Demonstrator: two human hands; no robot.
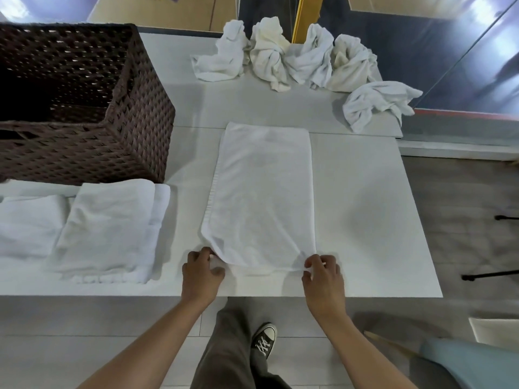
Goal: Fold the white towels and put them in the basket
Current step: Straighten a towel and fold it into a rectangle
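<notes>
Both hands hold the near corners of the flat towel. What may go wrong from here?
1. The left hand and right hand pinch only the near corners of the towel; lifted unevenly, the fold may end crooked.
2. The folded towels lie close beside it, so a swinging edge might disturb them.
3. One crumpled towel sits at the far right edge of the table and may slip off.

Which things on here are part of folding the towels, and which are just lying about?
Job: flat towel, pinched at its near corners by left hand and right hand; folded towels; crumpled towels; basket.
Lying about: black stand legs, blue chair, yellow post.
</notes>
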